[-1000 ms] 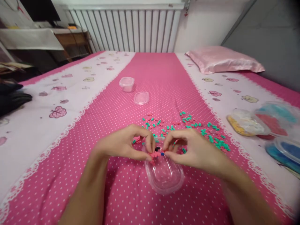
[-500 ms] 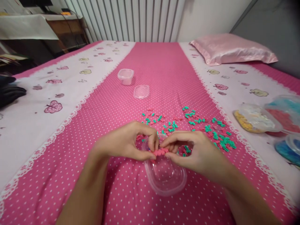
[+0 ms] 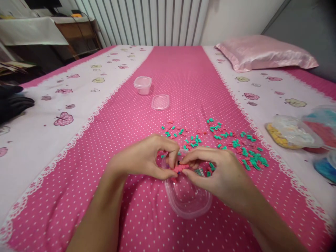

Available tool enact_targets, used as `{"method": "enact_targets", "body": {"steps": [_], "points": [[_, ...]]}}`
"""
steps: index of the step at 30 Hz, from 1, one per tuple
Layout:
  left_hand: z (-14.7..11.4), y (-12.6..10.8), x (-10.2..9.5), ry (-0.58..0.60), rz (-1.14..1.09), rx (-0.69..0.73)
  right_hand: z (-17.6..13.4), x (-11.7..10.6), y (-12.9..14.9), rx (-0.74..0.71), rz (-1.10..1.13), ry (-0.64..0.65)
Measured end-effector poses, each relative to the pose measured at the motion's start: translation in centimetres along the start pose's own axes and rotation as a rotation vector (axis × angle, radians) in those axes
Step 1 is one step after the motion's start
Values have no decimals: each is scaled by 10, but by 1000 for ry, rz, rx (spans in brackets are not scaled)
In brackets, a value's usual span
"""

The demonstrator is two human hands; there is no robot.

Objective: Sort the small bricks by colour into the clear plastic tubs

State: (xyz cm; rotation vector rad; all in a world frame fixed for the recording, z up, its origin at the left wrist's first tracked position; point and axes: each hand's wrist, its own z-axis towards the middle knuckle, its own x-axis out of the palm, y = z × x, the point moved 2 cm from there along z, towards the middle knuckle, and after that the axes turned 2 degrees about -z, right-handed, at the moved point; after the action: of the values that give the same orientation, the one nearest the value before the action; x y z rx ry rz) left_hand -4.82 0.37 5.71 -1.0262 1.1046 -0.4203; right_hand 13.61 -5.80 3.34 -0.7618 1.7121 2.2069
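Observation:
Between my two hands is a small cluster of joined pink plastic building pieces (image 3: 181, 168), with a few dark bits showing on it. My left hand (image 3: 154, 157) pinches its left end between thumb and fingers. At the right end, my right hand (image 3: 214, 164) grips it the same way. The fingertips partly hide the cluster. Directly beneath is an open clear plastic container (image 3: 190, 206), with a little pink showing in its far part. Loose green and pink pieces (image 3: 254, 159) lie scattered on the bedspread beyond and right of my hands.
A clear tub (image 3: 143, 85) and a flat clear lid (image 3: 160, 102) sit farther up the pink dotted bedspread (image 3: 147, 217). At right stand containers of yellow pieces (image 3: 280, 136), red pieces (image 3: 320, 131) and blue pieces (image 3: 324, 168). A pillow (image 3: 265, 54) lies far right, black gloves (image 3: 15, 103) at left.
The whole view has shifted slightly, so things appear a little farther right. Both hands still hold the pink cluster, which looks slightly turned, with more dark bits showing.

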Motion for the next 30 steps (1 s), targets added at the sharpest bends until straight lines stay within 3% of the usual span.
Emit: {"method": "enact_targets", "body": {"steps": [6, 12, 17, 21, 24, 27, 30], "points": [[2, -1, 1, 51, 25, -42, -3, -14, -3, 5, -70, 76], [9, -5, 11, 208, 51, 4, 3, -50, -28, 58, -115, -145], [15, -7, 19, 263, 88, 33, 8, -68, -53, 104, -138, -195], [12, -5, 12, 193, 127, 58, 7, -74, -58, 96, -169, -164], [8, -3, 2, 49, 189, 54, 6, -75, -61, 123, -235, -90], [8, 0, -5, -142, 285, 26, 6, -68, -67, 155, -357, 26], [11, 5, -4, -189, 322, -22, 7, -56, -74, 155, -484, 92]]}}
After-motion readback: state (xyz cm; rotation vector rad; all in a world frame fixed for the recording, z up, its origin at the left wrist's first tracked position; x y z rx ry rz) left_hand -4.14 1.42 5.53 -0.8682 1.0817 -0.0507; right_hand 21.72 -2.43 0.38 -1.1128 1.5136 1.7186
